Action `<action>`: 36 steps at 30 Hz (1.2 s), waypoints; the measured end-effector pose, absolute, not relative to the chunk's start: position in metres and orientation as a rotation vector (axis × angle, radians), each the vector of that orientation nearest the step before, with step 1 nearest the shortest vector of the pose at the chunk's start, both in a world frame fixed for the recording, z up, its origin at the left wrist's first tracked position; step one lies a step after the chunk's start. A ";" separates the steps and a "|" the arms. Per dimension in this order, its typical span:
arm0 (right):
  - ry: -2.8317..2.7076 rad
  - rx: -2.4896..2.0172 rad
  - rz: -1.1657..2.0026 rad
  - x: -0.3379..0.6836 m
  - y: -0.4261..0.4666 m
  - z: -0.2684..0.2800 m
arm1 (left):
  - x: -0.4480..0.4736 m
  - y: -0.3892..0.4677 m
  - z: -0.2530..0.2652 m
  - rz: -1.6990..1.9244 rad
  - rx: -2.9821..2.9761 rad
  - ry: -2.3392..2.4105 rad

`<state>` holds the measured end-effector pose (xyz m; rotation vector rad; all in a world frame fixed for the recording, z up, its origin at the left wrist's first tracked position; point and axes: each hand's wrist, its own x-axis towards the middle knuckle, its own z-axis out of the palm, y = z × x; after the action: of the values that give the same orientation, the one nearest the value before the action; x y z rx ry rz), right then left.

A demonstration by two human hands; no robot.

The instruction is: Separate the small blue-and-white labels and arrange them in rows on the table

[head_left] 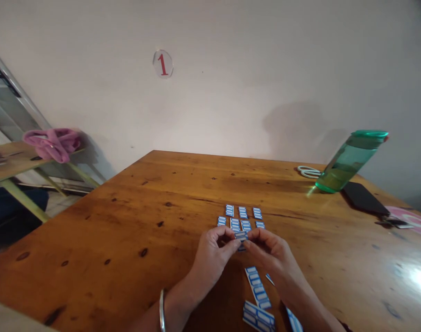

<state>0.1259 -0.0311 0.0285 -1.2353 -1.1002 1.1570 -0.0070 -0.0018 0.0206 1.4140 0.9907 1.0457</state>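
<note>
The person's left hand [212, 253] and right hand [277, 258] met over a glossy brown wooden table [110, 230], toward the near edge and right of the middle of that edge. Each had thumb and forefinger closed on opposite ends of a small blue-and-white printed flat piece [241, 235]; the remaining fingers were curled, partly out of sight. Just beyond, toward the far edge, small blue-and-white rectangular pieces [235, 225] lay in two rough rows. Whether the blue-and-white patch beneath the fingertips belonged to the held piece could not be told.

Closer to the near edge lay a long blue-and-white strip [258, 287], its lower end at a wider blue-and-white strip [259, 317]. A blue-and-white sliver [270, 279] and another blue-and-white strip [294, 320] showed beside the right forearm, partly covered.

The likeliest trouble was an uneven pull between the two pinches, which could bend or tear the held piece. The knuckles were so near the rows that a slip might knock them askew, and the right forearm, drawn back, could drag the strips toward the near edge. The translucent green bottle [350, 161], by the far right corner, seemed safely apart.
</note>
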 end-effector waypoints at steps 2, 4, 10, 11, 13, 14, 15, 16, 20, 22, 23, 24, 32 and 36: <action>-1.140 -1.282 1.099 0.126 -0.030 0.028 | -0.008 -0.002 0.023 1.061 1.487 1.026; -1.172 -1.316 1.056 0.126 -0.030 0.028 | -0.008 -0.003 0.025 1.068 1.556 1.064; -1.349 -1.430 0.852 0.127 -0.031 0.024 | -0.009 -0.005 0.027 1.057 1.661 1.101; -1.383 -1.453 0.810 0.127 -0.031 0.024 | -0.009 -0.005 0.026 1.063 1.670 1.098; -1.421 -1.473 0.769 0.128 -0.032 0.023 | -0.009 -0.004 0.025 1.069 1.656 1.092; -1.420 -1.470 0.774 0.128 -0.032 0.023 | -0.009 -0.003 0.025 1.066 1.627 1.091; -1.407 -1.461 0.793 0.128 -0.031 0.023 | -0.009 -0.003 0.025 1.058 1.589 1.087; -1.389 -1.449 0.822 0.127 -0.031 0.023 | -0.009 -0.002 0.024 1.049 1.549 1.081; -1.309 -1.427 0.926 0.126 -0.029 0.026 | -0.008 0.000 0.023 1.039 1.478 1.060; -1.279 -1.433 0.941 0.125 -0.028 0.029 | -0.008 0.001 0.022 1.040 1.496 1.062; -1.262 -1.432 0.938 0.126 -0.028 0.030 | -0.008 0.001 0.023 1.045 1.510 1.067; -1.240 -1.429 0.936 0.127 -0.028 0.032 | -0.009 0.002 0.023 1.062 1.527 1.078; -1.003 -1.454 1.022 0.144 -0.018 0.026 | -0.028 0.011 0.026 1.289 1.889 1.308; -1.038 -1.502 1.067 0.138 -0.014 0.017 | -0.030 0.014 0.025 1.241 2.010 1.360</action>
<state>0.1375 -0.0140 0.0167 -1.5023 -1.0376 1.0669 -0.0304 0.0136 0.0249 2.0096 1.3600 1.2410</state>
